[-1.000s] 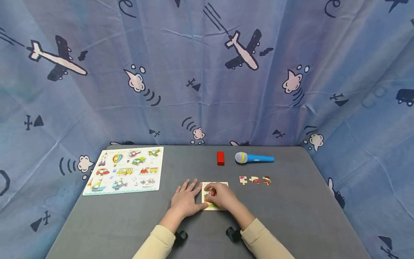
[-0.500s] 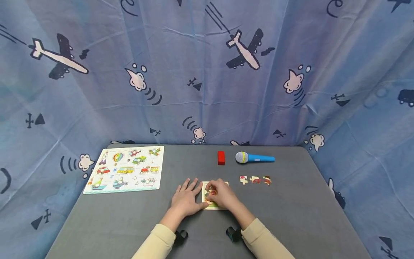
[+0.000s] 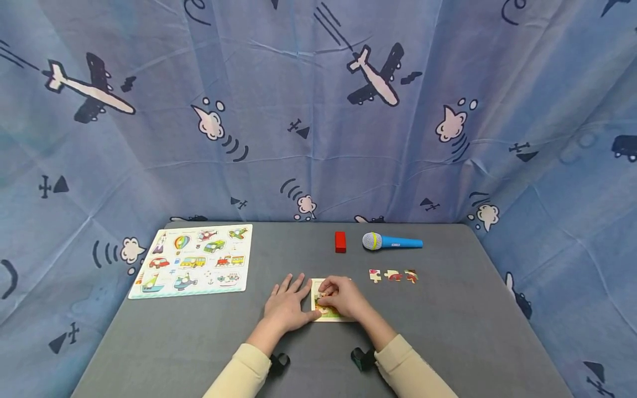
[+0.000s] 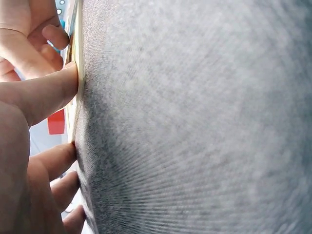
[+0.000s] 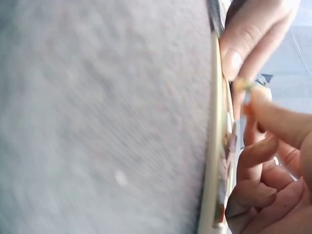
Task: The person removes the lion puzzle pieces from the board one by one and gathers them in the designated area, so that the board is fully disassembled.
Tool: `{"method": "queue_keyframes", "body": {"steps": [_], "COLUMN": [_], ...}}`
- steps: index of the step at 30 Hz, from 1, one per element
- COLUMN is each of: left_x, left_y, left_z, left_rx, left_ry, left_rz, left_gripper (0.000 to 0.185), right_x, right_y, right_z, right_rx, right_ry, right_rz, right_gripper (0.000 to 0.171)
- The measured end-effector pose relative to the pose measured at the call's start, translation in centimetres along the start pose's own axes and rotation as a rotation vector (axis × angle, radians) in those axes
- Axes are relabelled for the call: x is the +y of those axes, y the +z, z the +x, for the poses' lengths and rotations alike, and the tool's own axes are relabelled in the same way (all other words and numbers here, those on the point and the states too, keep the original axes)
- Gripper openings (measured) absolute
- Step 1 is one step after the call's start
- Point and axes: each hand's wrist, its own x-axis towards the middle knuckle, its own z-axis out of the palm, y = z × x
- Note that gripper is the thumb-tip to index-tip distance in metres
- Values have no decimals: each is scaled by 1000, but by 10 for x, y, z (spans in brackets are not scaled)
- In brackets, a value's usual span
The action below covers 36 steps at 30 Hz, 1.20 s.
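A small jigsaw puzzle with a pale border (image 3: 335, 319) lies on the table between both hands. My left hand (image 3: 285, 309) rests flat with fingers spread, its thumb on the puzzle's left edge and its other fingertips on the table. Over the puzzle is my right hand (image 3: 344, 298), thumb and fingers pinching a small puzzle piece (image 5: 246, 87), blurred orange and green in the right wrist view. From above, the fingers hide that piece and much of the puzzle's middle. To the right lie three loose puzzle pieces, one of them a red and cream piece (image 3: 393, 275).
A large picture board (image 3: 191, 262) with printed vehicles lies at the left. Farther back are a red block (image 3: 340, 242) and a blue toy microphone (image 3: 393, 242). The grey table (image 3: 463, 331) ends at a blue patterned curtain (image 3: 318, 110).
My right hand has shifted slightly rightward over the puzzle with its fingers drawn together. The left hand and the loose pieces stay where they were.
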Motion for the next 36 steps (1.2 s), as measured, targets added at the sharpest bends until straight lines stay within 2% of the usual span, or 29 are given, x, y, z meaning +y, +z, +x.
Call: {"method": "queue_keyframes", "body": {"steps": [8,14,18,22,27,30,36], "left_x": [0,1,1,1,2,2,2], "left_y": [1,3,3,2,2,1,2], "left_z": [0,1,1,0,0,0,-1], "left_rx": [0,4,4,13,20,20,25], "left_ry": [-1,-4,-8,3,7,3,-1], "left_rz": [-3,-5,-4,-11,-19,-20,-22], "left_gripper": [83,84,84,84,84,84,84], "right_x": [-2,4,14,28,49,60,71], "right_y": [-22,-46,-61,-74,-88,-93,-95], "right_z": [-10,-23,-30,-36,-39,-39,-39], "right_rx": [52,116,148,183,199,208,264], "right_ry": [6,64,118,173,138,136,221], "right_rz": [55,45,19,29,9,-9,-53], "right_gripper": [18,21,26,25,17,17,18]}}
